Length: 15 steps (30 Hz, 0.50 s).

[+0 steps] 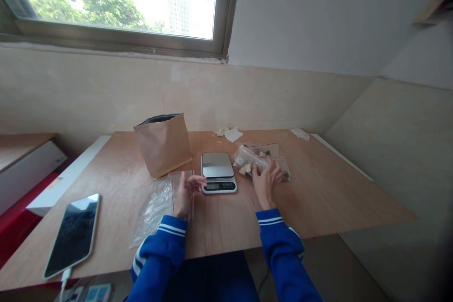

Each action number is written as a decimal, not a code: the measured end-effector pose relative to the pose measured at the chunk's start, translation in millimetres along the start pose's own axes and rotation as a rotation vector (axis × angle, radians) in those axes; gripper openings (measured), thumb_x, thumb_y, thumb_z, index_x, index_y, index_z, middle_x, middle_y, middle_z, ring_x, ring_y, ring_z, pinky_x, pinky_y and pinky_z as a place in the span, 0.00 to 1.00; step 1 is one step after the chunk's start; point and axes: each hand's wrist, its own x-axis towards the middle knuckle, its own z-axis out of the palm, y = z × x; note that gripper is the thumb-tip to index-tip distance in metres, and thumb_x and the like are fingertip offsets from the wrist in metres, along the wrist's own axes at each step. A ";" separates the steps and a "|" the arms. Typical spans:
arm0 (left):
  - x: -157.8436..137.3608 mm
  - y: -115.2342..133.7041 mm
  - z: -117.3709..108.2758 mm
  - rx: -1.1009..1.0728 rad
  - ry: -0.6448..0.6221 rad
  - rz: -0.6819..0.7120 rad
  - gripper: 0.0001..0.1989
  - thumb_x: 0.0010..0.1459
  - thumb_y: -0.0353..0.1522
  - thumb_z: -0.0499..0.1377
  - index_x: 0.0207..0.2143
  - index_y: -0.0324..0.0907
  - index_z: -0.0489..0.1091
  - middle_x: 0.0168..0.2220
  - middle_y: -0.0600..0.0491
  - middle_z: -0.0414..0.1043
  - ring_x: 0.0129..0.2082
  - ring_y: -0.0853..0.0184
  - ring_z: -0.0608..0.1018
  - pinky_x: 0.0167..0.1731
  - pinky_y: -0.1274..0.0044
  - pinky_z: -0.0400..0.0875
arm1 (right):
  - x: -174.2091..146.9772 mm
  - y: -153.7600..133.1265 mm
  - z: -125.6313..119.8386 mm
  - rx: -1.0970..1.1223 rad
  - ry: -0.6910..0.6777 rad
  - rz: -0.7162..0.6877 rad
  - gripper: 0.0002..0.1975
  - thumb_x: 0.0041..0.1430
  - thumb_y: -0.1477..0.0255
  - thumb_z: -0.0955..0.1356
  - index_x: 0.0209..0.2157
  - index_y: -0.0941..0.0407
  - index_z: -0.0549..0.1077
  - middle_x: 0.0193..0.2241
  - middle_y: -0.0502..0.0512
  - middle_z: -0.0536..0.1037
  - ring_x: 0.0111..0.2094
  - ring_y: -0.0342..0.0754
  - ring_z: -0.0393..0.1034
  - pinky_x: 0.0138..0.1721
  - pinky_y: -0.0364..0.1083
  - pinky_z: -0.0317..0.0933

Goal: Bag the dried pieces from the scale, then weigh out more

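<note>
A small digital kitchen scale (218, 171) with a steel platform sits mid-table. My right hand (266, 181) rests on a filled clear zip bag (253, 161) lying to the right of the scale, fingers curled on it. My left hand (187, 190) hovers just left of the scale, fingers apart, over empty clear zip bags (155, 207) spread on the wood. A brown paper bag (163, 144) stands upright and open behind the left hand.
A smartphone (73, 233) on a charging cable lies at the table's (336, 193) front left. Paper scraps (228, 133) and a crumpled bit (299, 134) lie at the far edge by the wall. More filled zip bags (269, 151) lie behind the held one.
</note>
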 end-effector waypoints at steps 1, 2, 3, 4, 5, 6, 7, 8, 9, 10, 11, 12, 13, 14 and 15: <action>-0.2 0.2 0.1 0.000 -0.002 0.000 0.37 0.62 0.54 0.39 0.32 0.37 0.77 0.28 0.46 0.75 0.26 0.67 0.70 0.30 0.76 0.63 | -1.6 -0.8 1.2 -0.025 -0.013 0.002 0.27 0.59 0.61 0.63 0.56 0.60 0.65 0.56 0.72 0.62 0.54 0.67 0.57 0.50 0.63 0.53; -0.5 0.3 0.3 -0.002 -0.005 -0.001 0.36 0.62 0.54 0.40 0.32 0.37 0.77 0.28 0.46 0.75 0.26 0.67 0.70 0.31 0.76 0.63 | -3.0 -0.8 3.4 -0.045 -0.024 0.007 0.26 0.60 0.60 0.62 0.56 0.60 0.66 0.57 0.72 0.61 0.54 0.67 0.57 0.50 0.63 0.53; -0.8 0.5 0.4 -0.004 -0.008 -0.002 0.36 0.62 0.54 0.40 0.32 0.37 0.77 0.28 0.46 0.75 0.26 0.68 0.70 0.31 0.76 0.63 | -4.3 -0.2 6.5 -0.058 -0.033 0.013 0.26 0.61 0.60 0.62 0.55 0.60 0.67 0.57 0.72 0.61 0.54 0.68 0.56 0.50 0.64 0.53; -1.1 0.5 0.5 -0.004 -0.010 -0.002 0.36 0.62 0.54 0.40 0.31 0.37 0.77 0.28 0.47 0.74 0.26 0.68 0.70 0.31 0.76 0.63 | -5.6 0.6 10.2 -0.064 -0.039 0.016 0.26 0.62 0.60 0.61 0.55 0.61 0.67 0.57 0.73 0.61 0.55 0.68 0.56 0.50 0.64 0.53; -1.3 0.5 0.5 -0.002 -0.010 -0.004 0.35 0.62 0.53 0.40 0.31 0.37 0.77 0.27 0.47 0.74 0.26 0.68 0.70 0.30 0.76 0.63 | -6.9 1.3 14.4 -0.067 -0.043 0.018 0.26 0.63 0.60 0.60 0.55 0.62 0.67 0.57 0.74 0.60 0.56 0.68 0.55 0.50 0.65 0.53; -1.4 0.4 0.5 0.003 -0.008 -0.004 0.35 0.62 0.53 0.41 0.31 0.37 0.77 0.27 0.47 0.74 0.26 0.68 0.70 0.30 0.76 0.63 | -8.0 1.6 18.9 -0.067 -0.045 0.020 0.26 0.64 0.60 0.59 0.56 0.62 0.67 0.58 0.75 0.60 0.57 0.69 0.54 0.51 0.66 0.53; -1.4 0.3 0.4 0.010 -0.006 -0.006 0.35 0.62 0.53 0.41 0.31 0.38 0.77 0.27 0.47 0.74 0.26 0.68 0.70 0.30 0.76 0.63 | -8.9 1.1 23.3 -0.068 -0.046 0.021 0.26 0.65 0.61 0.58 0.57 0.62 0.67 0.59 0.76 0.59 0.58 0.69 0.53 0.51 0.67 0.52; -1.4 0.3 0.5 0.016 -0.004 -0.007 0.34 0.62 0.53 0.41 0.31 0.38 0.77 0.27 0.47 0.74 0.26 0.68 0.70 0.30 0.76 0.63 | -9.4 -0.2 27.4 -0.071 -0.043 0.025 0.26 0.66 0.62 0.56 0.57 0.62 0.67 0.60 0.76 0.58 0.59 0.70 0.52 0.52 0.68 0.52; -1.4 0.4 0.7 0.019 -0.003 -0.007 0.34 0.62 0.53 0.41 0.31 0.38 0.76 0.27 0.47 0.74 0.26 0.68 0.70 0.30 0.76 0.63 | -9.4 -2.3 31.1 -0.076 -0.039 0.030 0.26 0.66 0.63 0.56 0.58 0.62 0.66 0.61 0.76 0.57 0.61 0.70 0.50 0.53 0.70 0.50; -1.4 0.7 1.1 0.020 -0.002 -0.005 0.34 0.62 0.53 0.42 0.31 0.38 0.76 0.27 0.47 0.74 0.26 0.67 0.70 0.30 0.76 0.63 | -8.9 -5.0 34.2 -0.083 -0.035 0.034 0.26 0.67 0.64 0.55 0.59 0.61 0.66 0.62 0.75 0.56 0.62 0.70 0.48 0.54 0.71 0.48; -1.6 1.2 1.6 0.021 -0.002 -0.002 0.34 0.62 0.53 0.42 0.30 0.38 0.76 0.27 0.48 0.74 0.26 0.67 0.70 0.30 0.76 0.63 | -8.0 -8.0 36.6 -0.089 -0.038 0.030 0.25 0.67 0.65 0.54 0.60 0.59 0.65 0.63 0.74 0.54 0.63 0.70 0.47 0.54 0.72 0.46; -1.7 1.8 2.3 0.023 0.002 0.004 0.34 0.61 0.53 0.42 0.30 0.38 0.76 0.27 0.48 0.73 0.26 0.67 0.70 0.30 0.76 0.63 | -6.7 -11.1 38.3 -0.093 -0.049 0.017 0.25 0.67 0.67 0.54 0.62 0.57 0.63 0.65 0.73 0.53 0.64 0.70 0.45 0.55 0.73 0.45; -1.9 2.3 3.1 0.030 0.010 0.012 0.33 0.61 0.53 0.42 0.29 0.38 0.76 0.26 0.48 0.73 0.26 0.67 0.71 0.30 0.76 0.63 | -5.3 -13.8 39.5 -0.094 -0.067 -0.006 0.25 0.67 0.69 0.53 0.63 0.55 0.62 0.66 0.70 0.52 0.65 0.69 0.43 0.55 0.73 0.44; -2.2 2.8 3.9 0.043 0.027 0.025 0.33 0.61 0.53 0.42 0.29 0.38 0.75 0.26 0.48 0.73 0.26 0.66 0.71 0.30 0.76 0.63 | -4.0 -16.1 40.3 -0.094 -0.094 -0.039 0.25 0.67 0.71 0.53 0.63 0.52 0.61 0.66 0.67 0.52 0.66 0.68 0.42 0.56 0.74 0.43; -2.5 3.0 4.5 0.062 0.051 0.043 0.33 0.61 0.53 0.43 0.28 0.38 0.75 0.25 0.48 0.72 0.27 0.66 0.71 0.30 0.75 0.63 | -3.1 -17.6 40.9 -0.093 -0.128 -0.078 0.26 0.66 0.73 0.54 0.63 0.50 0.61 0.66 0.64 0.52 0.66 0.67 0.42 0.56 0.73 0.42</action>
